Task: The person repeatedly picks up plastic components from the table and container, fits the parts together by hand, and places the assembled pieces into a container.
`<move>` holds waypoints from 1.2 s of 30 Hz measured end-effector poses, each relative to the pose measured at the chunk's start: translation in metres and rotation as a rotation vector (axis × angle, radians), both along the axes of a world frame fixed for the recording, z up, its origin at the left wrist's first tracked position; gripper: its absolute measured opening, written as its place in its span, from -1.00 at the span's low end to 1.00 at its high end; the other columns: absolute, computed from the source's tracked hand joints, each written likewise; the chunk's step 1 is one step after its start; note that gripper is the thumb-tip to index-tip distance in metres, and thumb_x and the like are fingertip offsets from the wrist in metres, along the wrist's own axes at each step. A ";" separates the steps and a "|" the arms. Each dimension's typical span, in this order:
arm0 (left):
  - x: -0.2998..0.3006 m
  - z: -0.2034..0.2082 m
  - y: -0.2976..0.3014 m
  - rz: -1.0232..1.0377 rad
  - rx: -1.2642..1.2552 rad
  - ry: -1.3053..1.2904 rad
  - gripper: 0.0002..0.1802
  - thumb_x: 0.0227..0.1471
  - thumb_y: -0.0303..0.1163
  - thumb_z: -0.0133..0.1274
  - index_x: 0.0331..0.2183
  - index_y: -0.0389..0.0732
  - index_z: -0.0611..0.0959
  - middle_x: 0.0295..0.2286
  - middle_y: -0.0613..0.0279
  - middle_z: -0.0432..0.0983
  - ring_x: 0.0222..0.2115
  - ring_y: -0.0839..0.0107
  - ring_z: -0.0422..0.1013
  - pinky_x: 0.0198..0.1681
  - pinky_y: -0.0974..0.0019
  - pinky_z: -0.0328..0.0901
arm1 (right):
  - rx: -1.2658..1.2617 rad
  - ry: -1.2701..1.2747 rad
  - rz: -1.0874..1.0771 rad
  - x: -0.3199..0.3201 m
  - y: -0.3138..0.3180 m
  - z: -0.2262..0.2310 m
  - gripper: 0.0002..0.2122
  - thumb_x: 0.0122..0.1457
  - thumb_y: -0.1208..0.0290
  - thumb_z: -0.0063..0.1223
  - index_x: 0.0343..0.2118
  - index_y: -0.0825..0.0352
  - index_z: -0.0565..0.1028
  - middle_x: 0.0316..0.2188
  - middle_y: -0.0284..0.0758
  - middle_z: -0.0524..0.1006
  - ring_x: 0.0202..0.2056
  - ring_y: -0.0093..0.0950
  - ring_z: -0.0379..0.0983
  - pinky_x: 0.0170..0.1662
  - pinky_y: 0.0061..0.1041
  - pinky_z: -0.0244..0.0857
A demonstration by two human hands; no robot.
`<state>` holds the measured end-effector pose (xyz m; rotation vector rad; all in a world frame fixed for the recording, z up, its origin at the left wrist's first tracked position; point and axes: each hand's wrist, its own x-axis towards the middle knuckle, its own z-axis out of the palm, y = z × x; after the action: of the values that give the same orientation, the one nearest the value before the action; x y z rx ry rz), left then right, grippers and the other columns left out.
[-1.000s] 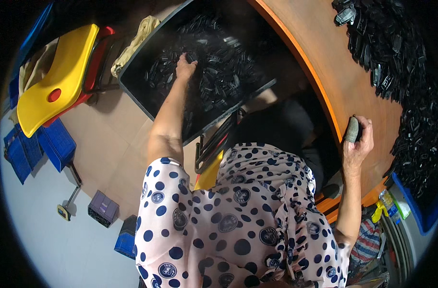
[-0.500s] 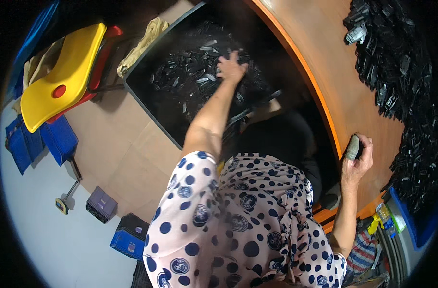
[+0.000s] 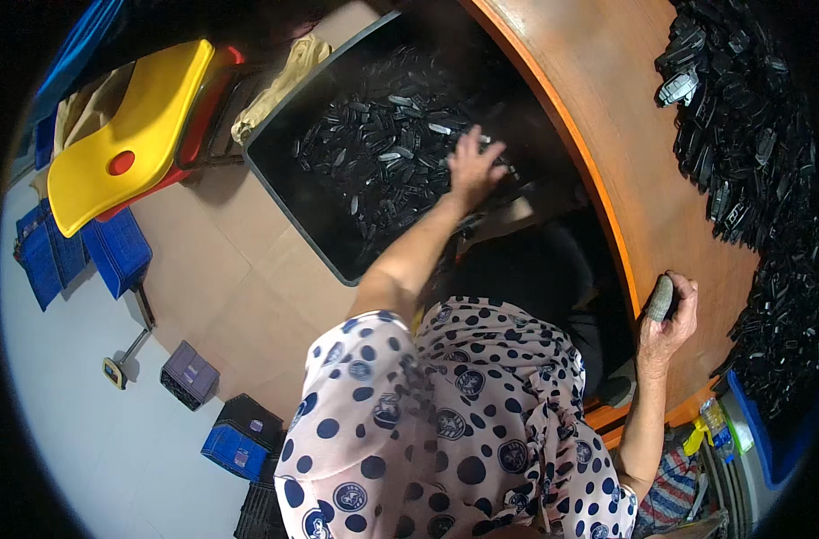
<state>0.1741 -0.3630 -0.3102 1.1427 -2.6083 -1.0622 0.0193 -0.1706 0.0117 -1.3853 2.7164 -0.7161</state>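
My left hand (image 3: 474, 171) reaches over a large black tub (image 3: 293, 223) that holds a heap of small black plastic pieces (image 3: 356, 135), some with shiny or pale faces. Its fingers are spread, and nothing shows in them; slight blur softens their tips. My right hand (image 3: 668, 325) rests by the edge of the orange-brown wooden table (image 3: 625, 153). A grey-green finger cover (image 3: 661, 298) sits on its thumb, and the other fingers are curled. A dark patch lies between thumb and fingers, too unclear to name.
A long pile of similar black pieces (image 3: 710, 153) covers the table's far right. At left stand a yellow chair (image 3: 127, 135), blue denim bins (image 3: 118, 247) and a purple box (image 3: 189, 373). A striped bag (image 3: 674, 485) and a blue tray (image 3: 769, 440) are at lower right.
My left hand has moved right and nearer over the tub, fingers still spread. My right hand stays by the table edge. The view has shifted slightly.
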 end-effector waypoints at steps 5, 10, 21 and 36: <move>0.096 -0.024 -0.108 0.519 -0.348 -0.089 -0.35 -0.22 -0.28 0.21 -0.01 -0.04 0.41 0.02 -0.14 0.20 -0.01 -0.10 0.22 -0.02 -0.12 0.20 | 0.012 0.015 0.002 0.000 -0.001 -0.001 -0.84 0.02 0.66 0.04 -0.30 0.39 0.41 -0.54 -0.23 0.37 -0.51 -0.34 0.35 -0.42 -0.47 0.25; 0.134 -0.058 -0.208 0.899 0.360 -0.292 0.10 -0.31 0.04 0.32 0.21 0.00 0.12 0.07 -0.31 0.13 0.08 -0.14 0.14 0.16 0.06 0.08 | 0.003 -0.018 -0.023 -0.002 0.001 -0.003 -0.83 0.01 0.66 0.06 -0.31 0.37 0.41 -0.55 -0.23 0.38 -0.53 -0.34 0.36 -0.42 -0.46 0.26; -0.041 -0.058 -0.146 0.681 0.337 -0.181 -0.06 -0.20 -0.14 0.24 0.18 -0.05 0.14 0.02 -0.19 0.19 0.02 -0.18 0.21 0.06 -0.01 0.22 | 0.063 -0.038 -0.048 -0.003 0.005 -0.002 -0.81 -0.04 0.63 0.08 -0.31 0.37 0.41 -0.55 -0.22 0.39 -0.53 -0.32 0.36 -0.44 -0.44 0.25; 0.080 -0.021 -0.068 0.340 -0.297 -0.050 -0.29 -0.28 -0.34 0.25 0.01 -0.09 0.40 -0.08 -0.09 0.30 -0.03 -0.01 0.21 0.01 0.00 0.19 | 0.012 -0.055 -0.060 -0.003 0.005 -0.005 -0.83 -0.02 0.66 0.06 -0.32 0.36 0.43 -0.55 -0.23 0.39 -0.51 -0.35 0.37 -0.41 -0.47 0.27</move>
<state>0.2541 -0.4312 -0.3313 1.4751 -2.3784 -0.5661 0.0164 -0.1655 0.0071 -1.2680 2.7257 -0.7288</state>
